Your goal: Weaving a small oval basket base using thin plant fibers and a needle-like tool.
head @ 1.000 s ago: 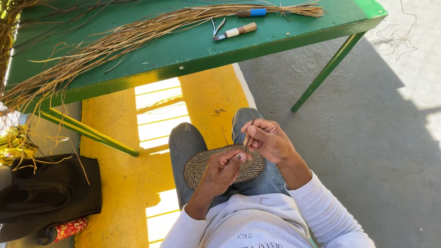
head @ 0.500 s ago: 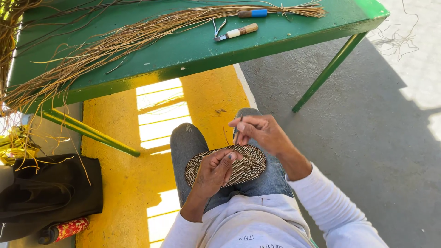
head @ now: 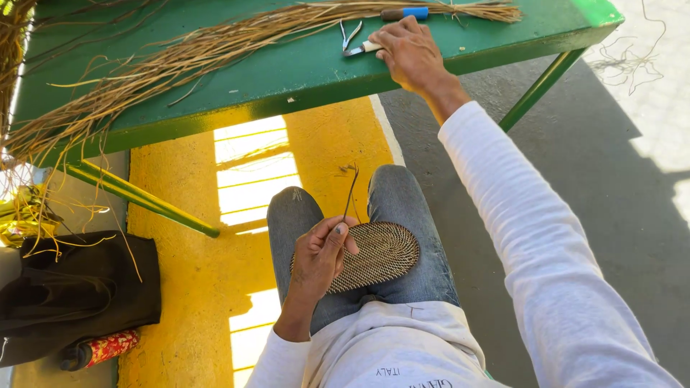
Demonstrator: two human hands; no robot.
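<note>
- Reaching away from the lap, the right hand (head: pixel 406 50) is now stretched up to the green-painted metal table (head: pixel 287 72); half a second ago it was held just above the weaving, so the stitching has been broken off and a tool is being fetched.
- The right hand's fingers are laid over the pale handle of a small knife-like tool (head: pixel 363 48), whose metal tip pokes out to the left of the knuckles; whether the handle is fully clasped cannot be told.
- Just left of that hand a pair of small metal snips (head: pixel 351 32) is seen, and just beyond it a blue-handled tool (head: pixel 404 13) lies among the fibres.
- The flat oval woven mat of tightly coiled tan and dark fibre (head: pixel 377 255) is kept on the lap, across blue denim jeans (head: pixel 399 205), as before.
- The left hand (head: pixel 320 255) is closed on the mat's left edge, thumb on top, with a thin dark loose strand (head: pixel 350 190) pinched and standing upward from the fingers.
- A long bundle of dry straw-coloured grass stems (head: pixel 194 54) is spread across the table, well left of the right hand; stiff, thin and frayed at the ends.
- A black cloth bag (head: pixel 72 294) is slumped on the yellow painted floor (head: pixel 180 302), far left of the left hand.
</note>
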